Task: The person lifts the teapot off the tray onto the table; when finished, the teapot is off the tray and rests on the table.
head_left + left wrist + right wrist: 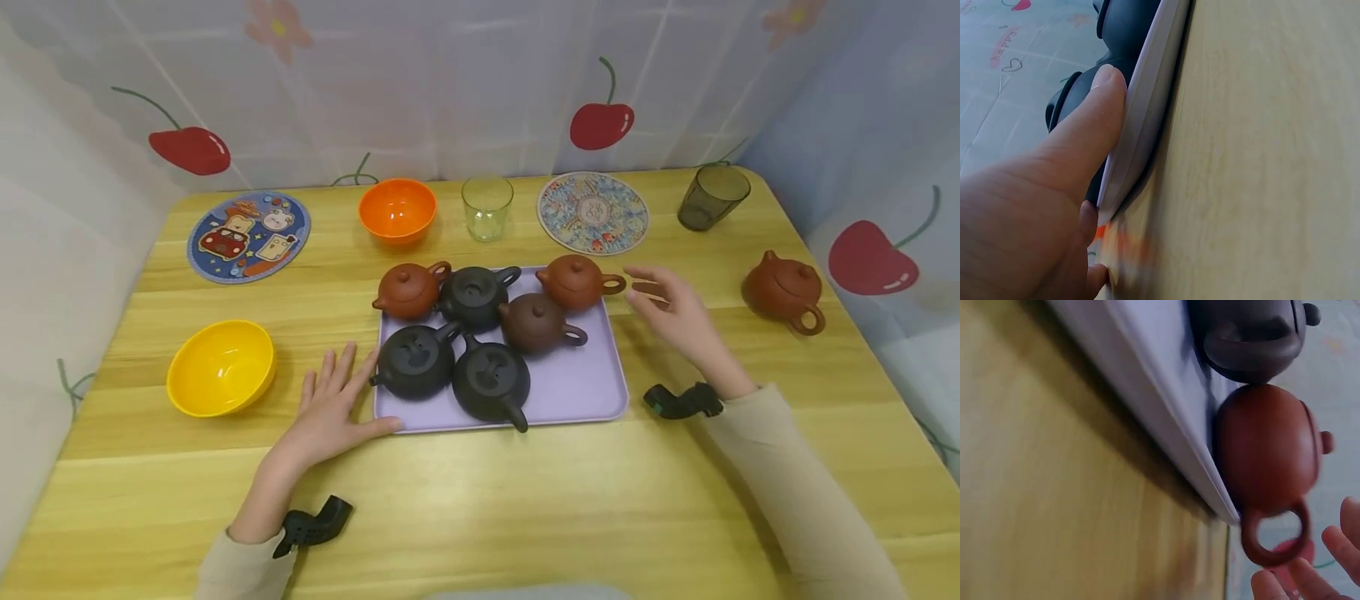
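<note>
A lilac tray (pixel 581 392) carries several clay teapots. Three are black: one at the back (pixel 474 298), one at the front left (pixel 411 367), and one beside it (pixel 491 385). A dark brown teapot (pixel 536 325) sits right of them. Reddish-brown teapots stand at the back left (pixel 407 292) and back right (pixel 576 283). My left hand (pixel 333 417) spreads its fingers at the tray's front left corner, its thumb (pixel 1094 119) along the rim. My right hand (pixel 678 321) is just right of the back right teapot's handle (pixel 1275 540), holding nothing, fingers slightly bent and apart.
A yellow bowl (pixel 221 367) stands at left, a blue round mat (pixel 249 237) behind it. Along the back are an orange bowl (pixel 397 212), a clear green glass (pixel 487 208), a patterned round mat (pixel 592 212) and a dark glass (pixel 712 198). Another reddish-brown teapot (pixel 783 287) sits at far right.
</note>
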`<state>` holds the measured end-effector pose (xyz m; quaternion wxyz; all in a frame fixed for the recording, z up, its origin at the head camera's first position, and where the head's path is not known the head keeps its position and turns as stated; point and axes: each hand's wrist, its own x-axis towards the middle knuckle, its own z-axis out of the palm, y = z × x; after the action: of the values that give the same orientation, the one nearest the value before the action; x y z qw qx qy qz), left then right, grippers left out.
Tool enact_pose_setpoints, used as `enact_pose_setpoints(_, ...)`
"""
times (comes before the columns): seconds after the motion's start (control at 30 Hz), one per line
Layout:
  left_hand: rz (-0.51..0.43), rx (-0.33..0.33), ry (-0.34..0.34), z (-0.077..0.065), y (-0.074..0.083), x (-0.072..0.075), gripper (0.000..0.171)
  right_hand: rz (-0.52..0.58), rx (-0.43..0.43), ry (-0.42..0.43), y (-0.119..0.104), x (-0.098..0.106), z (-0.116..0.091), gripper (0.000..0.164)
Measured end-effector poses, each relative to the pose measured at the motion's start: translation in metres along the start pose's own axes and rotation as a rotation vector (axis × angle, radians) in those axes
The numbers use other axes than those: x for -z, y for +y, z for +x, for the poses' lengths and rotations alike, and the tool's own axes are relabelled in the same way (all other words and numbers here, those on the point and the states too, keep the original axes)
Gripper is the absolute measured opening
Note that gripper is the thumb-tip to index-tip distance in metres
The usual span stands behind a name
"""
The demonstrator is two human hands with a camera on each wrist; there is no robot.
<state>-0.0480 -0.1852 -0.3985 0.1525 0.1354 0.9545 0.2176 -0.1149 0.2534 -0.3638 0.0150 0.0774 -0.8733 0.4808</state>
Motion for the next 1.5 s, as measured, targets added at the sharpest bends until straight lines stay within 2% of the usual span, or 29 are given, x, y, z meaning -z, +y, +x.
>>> enact_pose_setpoints(0.1,0.003,-0.005,0.006,0.001,0.001,0.001,0.094,0.097,-0.042,-0.066,0.004,-0.009,0.014,0.041)
enact_pose_setpoints(0.2,0.006,-0.010,0.003,0.001,0.001,0.000,0.094,0.174,-0.085,-0.083,0.012,-0.014,0.021,0.039)
enact_pose_setpoints(0.43,0.007,-0.004,0.006,0.001,-0.001,-0.002,0.094,0.184,-0.162,-0.107,0.021,-0.014,0.027,0.040)
enact_pose_setpoints(0.6,0.007,-0.003,0.008,0.000,-0.001,-0.001,0.094,0.292,-0.200,-0.101,0.020,-0.013,0.031,0.036)
enact_pose_setpoints(0.9,0.007,0.003,0.004,0.000,-0.001,0.000,0.094,0.502,-0.231,-0.095,0.023,-0.010,0.030,0.015)
enact_pose_setpoints(1.03,0.002,0.004,0.004,0.000,0.000,0.000,0.093,0.631,-0.199,-0.095,0.031,-0.003,0.027,0.015)
enact_pose_setpoints(1.1,0.003,0.006,0.003,0.000,0.000,0.000,0.094,0.703,-0.179,-0.095,0.043,0.004,0.026,0.019)
enact_pose_setpoints(1.27,0.006,0.007,0.004,0.001,0.001,0.001,0.094,0.881,-0.154,-0.001,0.066,0.030,0.018,0.030)
enact_pose_setpoints(1.4,0.006,0.007,-0.003,0.001,0.001,0.000,0.094,1.076,-0.182,0.143,0.050,0.046,-0.003,0.030)
enact_pose_setpoints(1.5,0.008,0.005,-0.005,0.000,0.000,-0.001,0.094,1.198,-0.222,0.243,0.046,0.055,-0.017,0.025)
